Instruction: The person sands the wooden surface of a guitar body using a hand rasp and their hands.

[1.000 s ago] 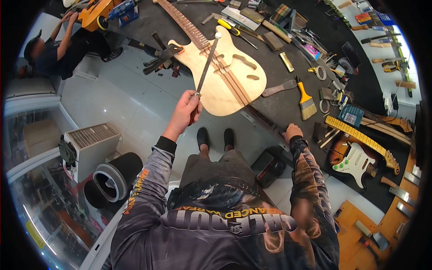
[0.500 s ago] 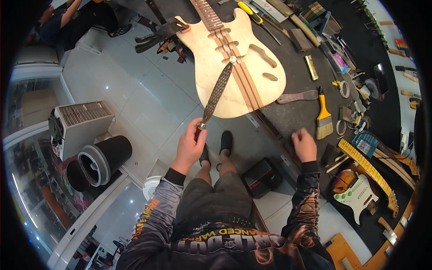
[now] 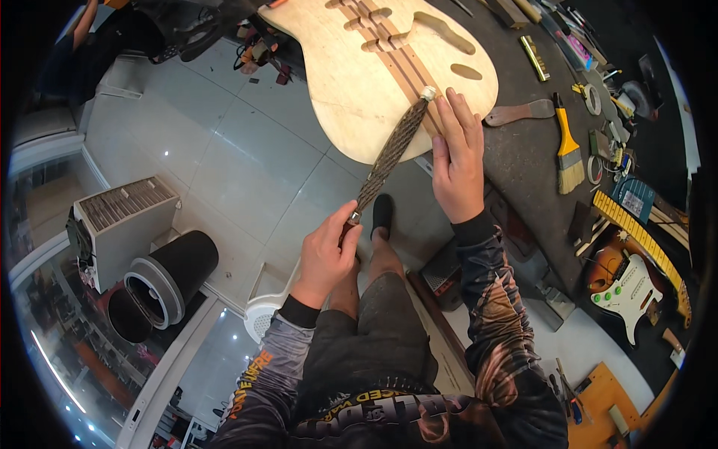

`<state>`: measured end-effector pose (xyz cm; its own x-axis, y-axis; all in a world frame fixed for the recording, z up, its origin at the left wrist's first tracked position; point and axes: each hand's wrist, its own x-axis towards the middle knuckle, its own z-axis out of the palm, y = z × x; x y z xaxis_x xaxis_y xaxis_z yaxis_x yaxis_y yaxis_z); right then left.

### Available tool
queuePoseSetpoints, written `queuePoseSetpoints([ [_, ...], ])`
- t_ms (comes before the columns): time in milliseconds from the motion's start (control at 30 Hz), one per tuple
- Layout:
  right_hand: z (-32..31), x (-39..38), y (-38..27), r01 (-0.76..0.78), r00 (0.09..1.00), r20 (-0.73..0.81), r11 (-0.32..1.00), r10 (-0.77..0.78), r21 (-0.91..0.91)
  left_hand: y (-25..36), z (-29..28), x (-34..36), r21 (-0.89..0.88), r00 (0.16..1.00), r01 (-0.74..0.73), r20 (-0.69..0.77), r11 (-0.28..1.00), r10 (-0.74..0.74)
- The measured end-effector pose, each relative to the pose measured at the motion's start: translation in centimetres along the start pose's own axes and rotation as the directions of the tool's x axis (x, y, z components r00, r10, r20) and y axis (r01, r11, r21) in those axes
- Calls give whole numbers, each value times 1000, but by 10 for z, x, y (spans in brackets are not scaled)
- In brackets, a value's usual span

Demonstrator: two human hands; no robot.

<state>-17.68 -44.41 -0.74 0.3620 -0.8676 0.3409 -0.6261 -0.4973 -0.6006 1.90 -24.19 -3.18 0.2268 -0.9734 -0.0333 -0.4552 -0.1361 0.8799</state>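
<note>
My left hand (image 3: pixel 323 254) is closed around the brown handle of a rasp (image 3: pixel 392 156). The rasp has a dark lattice blade, and its pale, wrapped-looking tip lies over the lower end of an unfinished pale wood guitar body (image 3: pixel 340 93). Darker stripes run down the middle of that body, with routed slots and cavities in its face. My right hand (image 3: pixel 458 168) is open, its fingers stretched out over the body's edge just right of the rasp tip. Whether the fingertips press on the wood or on the tip, I cannot tell.
On the dark bench (image 3: pixel 516 168) lie a yellow-handled brush (image 3: pixel 570 153), a flat wooden-handled tool (image 3: pixel 520 112) and a sunburst guitar (image 3: pixel 624 277). A black bin (image 3: pixel 176 269) and a white cabinet (image 3: pixel 131 221) stand at left. Another person is at the upper left.
My right hand has risen from the bench side to the guitar body and opened. My left hand and the rasp have shifted slightly right; the view has moved, cutting off the guitar neck.
</note>
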Motion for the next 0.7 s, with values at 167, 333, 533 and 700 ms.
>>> queuePoseSetpoints([
  [167, -6, -9, 4, 59, 993, 111, 994, -48, -97, -6, 2, -22, -3, 1000, 6, 24, 1000, -6],
  [333, -2, 41, 22, 130, 992, 23, 985, -128, -116, 6, 9, 0, 6, 1000, -15, -9, 1000, 15],
  [533, -1, 85, 39, 179, 973, -128, 976, -194, -122, 14, 28, 29, -5, 993, -113, -23, 994, 113],
  [700, -7, 46, 23, 96, 995, 14, 995, -96, -31, 0, 25, -21, 53, 996, -88, 17, 995, 88],
])
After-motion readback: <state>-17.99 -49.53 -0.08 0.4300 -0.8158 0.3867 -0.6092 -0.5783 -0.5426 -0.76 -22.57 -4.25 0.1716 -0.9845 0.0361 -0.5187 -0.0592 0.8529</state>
